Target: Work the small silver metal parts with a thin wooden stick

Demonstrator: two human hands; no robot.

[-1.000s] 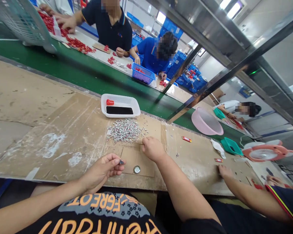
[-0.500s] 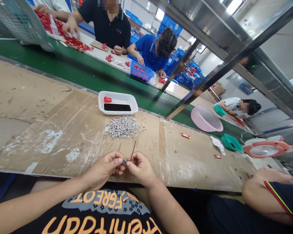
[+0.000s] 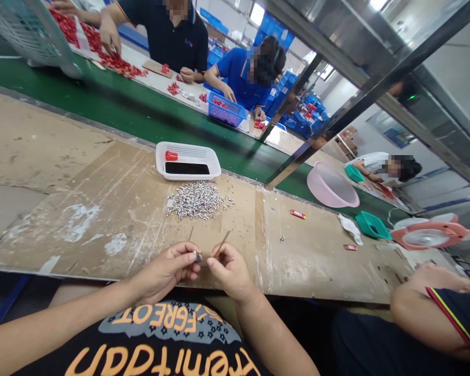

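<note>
My left hand pinches a small dark piece between thumb and fingertips; its exact kind is too small to tell. Just to its right, my right hand is closed round a thin brown stick, which points up and away from me. A narrow gap separates the two hands, low over the near edge of the cardboard-covered table. Beyond them lies a heap of small silvery-white pieces. Behind the heap stands a white basket holding a red object and a flat black item.
A metal post rises behind the table at a slant. To the right are a pink basin, a green tray and an orange fan. A neighbour's arm rests at the right. Co-workers sit across the green belt.
My right hand has drawn slightly away to the right from the left hand, and the brown stick leans further right. The left hand keeps its pinch on the small dark piece.
</note>
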